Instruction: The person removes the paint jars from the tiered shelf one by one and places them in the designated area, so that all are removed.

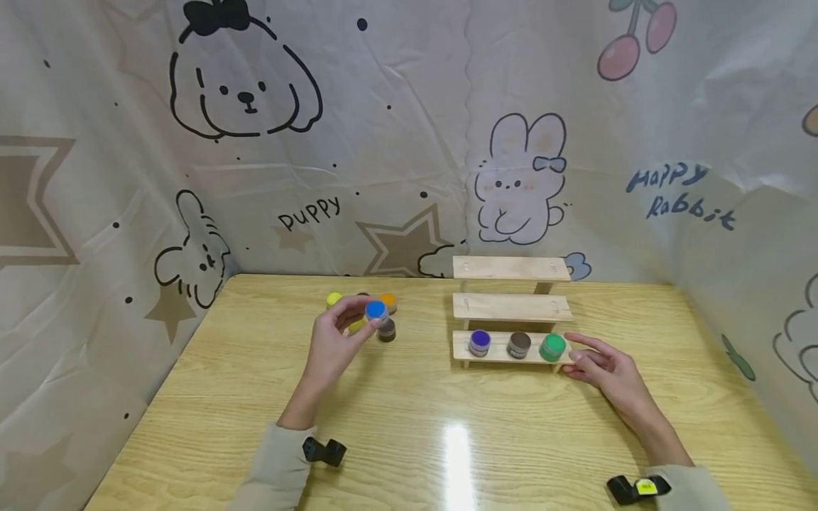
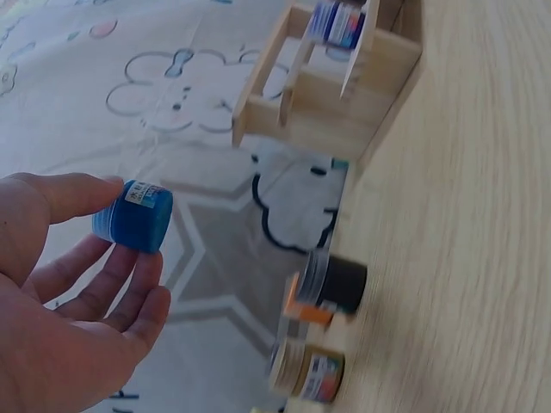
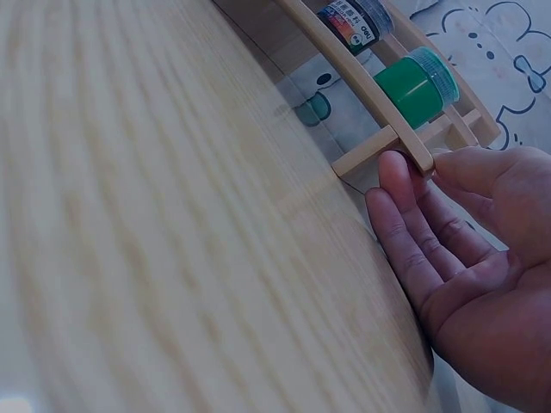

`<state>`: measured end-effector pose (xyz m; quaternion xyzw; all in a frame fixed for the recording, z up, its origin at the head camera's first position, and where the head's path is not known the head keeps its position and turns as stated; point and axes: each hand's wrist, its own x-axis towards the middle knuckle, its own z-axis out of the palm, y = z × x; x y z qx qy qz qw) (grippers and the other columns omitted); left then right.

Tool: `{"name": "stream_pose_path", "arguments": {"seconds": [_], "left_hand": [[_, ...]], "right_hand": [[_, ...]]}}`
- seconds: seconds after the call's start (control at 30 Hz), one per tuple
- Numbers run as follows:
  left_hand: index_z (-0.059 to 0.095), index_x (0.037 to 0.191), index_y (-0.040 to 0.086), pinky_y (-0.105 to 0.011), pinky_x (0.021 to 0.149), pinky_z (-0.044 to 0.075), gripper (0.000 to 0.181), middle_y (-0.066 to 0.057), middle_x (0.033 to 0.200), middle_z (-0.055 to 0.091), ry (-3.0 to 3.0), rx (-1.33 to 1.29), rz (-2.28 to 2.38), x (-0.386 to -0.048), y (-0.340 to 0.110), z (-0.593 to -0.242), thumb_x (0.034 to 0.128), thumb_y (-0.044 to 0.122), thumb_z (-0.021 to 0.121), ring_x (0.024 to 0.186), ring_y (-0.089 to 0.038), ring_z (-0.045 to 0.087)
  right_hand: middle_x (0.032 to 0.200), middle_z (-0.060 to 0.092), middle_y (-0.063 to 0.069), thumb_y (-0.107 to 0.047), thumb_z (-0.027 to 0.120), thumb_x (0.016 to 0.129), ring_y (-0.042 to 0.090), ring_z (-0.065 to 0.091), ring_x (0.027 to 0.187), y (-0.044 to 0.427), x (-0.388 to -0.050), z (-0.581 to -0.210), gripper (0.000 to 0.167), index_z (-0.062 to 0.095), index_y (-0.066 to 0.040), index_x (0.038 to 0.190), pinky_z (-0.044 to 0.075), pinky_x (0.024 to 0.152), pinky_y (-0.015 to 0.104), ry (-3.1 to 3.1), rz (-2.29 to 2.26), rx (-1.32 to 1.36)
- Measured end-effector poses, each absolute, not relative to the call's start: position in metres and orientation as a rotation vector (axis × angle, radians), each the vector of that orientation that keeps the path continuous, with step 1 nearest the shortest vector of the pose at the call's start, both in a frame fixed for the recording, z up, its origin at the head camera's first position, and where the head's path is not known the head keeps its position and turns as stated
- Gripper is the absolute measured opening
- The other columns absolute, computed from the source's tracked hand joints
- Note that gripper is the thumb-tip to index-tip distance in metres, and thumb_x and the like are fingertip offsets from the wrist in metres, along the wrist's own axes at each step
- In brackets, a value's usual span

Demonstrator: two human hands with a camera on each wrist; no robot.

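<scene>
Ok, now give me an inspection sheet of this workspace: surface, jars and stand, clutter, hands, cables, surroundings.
Surface: wood-grain table, bright glare near the front.
Jars and stand: purple jar, brown jar and green jar on the lowest tier of a three-tier wooden stand; more jars left of it, some partly hidden.
Clutter: nothing seen.
Hands: left hand holds a blue jar; right hand pinches the lowest tier's right end.
Cables: nothing seen.
Surroundings: cartoon-print sheet behind and at both sides.

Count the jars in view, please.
9 visible: purple, brown, green on the bottom shelf; blue in the left hand; two yellow, two dark, one orange on the table. More may be hidden.
</scene>
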<state>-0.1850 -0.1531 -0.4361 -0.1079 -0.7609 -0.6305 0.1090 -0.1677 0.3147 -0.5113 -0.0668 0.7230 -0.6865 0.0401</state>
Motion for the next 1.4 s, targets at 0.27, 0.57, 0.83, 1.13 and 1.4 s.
{"name": "stream_pose_path", "arguments": {"seconds": [0.27, 0.57, 0.83, 1.13, 1.4], "left_hand": [[0.065, 0.126, -0.004, -0.039, 0.107, 0.049, 0.036, -0.020, 0.126, 0.065, -2.240, -0.275, -1.850, -0.196, -0.177, -0.440, 0.0914, 0.000, 0.076, 0.119, -0.032, 0.061], [0.063, 0.126, -0.005, -0.043, 0.108, 0.048, 0.037, -0.020, 0.126, 0.063, -2.258, -0.264, -1.875, -0.202, -0.193, -0.447, 0.0925, 0.002, 0.075, 0.120, -0.031, 0.060], [0.062, 0.128, -0.008, -0.042, 0.107, 0.049, 0.038, -0.024, 0.129, 0.061, -2.318, -0.172, -1.854, -0.207, -0.213, -0.458, 0.0937, 0.003, 0.074, 0.121, -0.035, 0.059], [0.063, 0.126, -0.009, -0.017, 0.094, 0.052, 0.035, -0.026, 0.127, 0.063, -2.369, -0.103, -1.786, -0.215, -0.234, -0.469, 0.0943, 0.002, 0.073, 0.119, -0.037, 0.061], [0.062, 0.128, -0.009, -0.012, 0.089, 0.050, 0.036, -0.027, 0.127, 0.063, -2.444, -0.021, -1.744, -0.213, -0.240, -0.479, 0.0955, 0.003, 0.072, 0.118, -0.038, 0.061]], "right_hand": [[0.114, 0.075, -0.005, -0.015, 0.061, 0.105, 0.017, 0.075, 0.095, 0.314, -0.169, -0.509, 0.049, 0.047, 0.006, 0.147, 0.059, 0.086, 0.032, 2.251, -2.083, -0.212], [0.112, 0.075, -0.005, -0.015, 0.061, 0.105, 0.016, 0.075, 0.095, 0.315, -0.168, -0.510, 0.050, 0.047, 0.006, 0.148, 0.059, 0.085, 0.031, 2.245, -2.080, -0.189], [0.113, 0.075, -0.004, -0.013, 0.060, 0.105, 0.016, 0.075, 0.095, 0.315, -0.168, -0.511, 0.049, 0.046, 0.007, 0.148, 0.059, 0.086, 0.031, 2.227, -2.097, -0.207], [0.114, 0.074, -0.006, -0.015, 0.061, 0.105, 0.016, 0.074, 0.095, 0.314, -0.169, -0.510, 0.050, 0.047, 0.006, 0.148, 0.059, 0.086, 0.031, 2.241, -2.087, -0.182], [0.114, 0.074, -0.005, -0.014, 0.062, 0.104, 0.016, 0.075, 0.095, 0.314, -0.167, -0.510, 0.050, 0.046, 0.006, 0.148, 0.059, 0.086, 0.031, 2.222, -2.095, -0.187]]}}
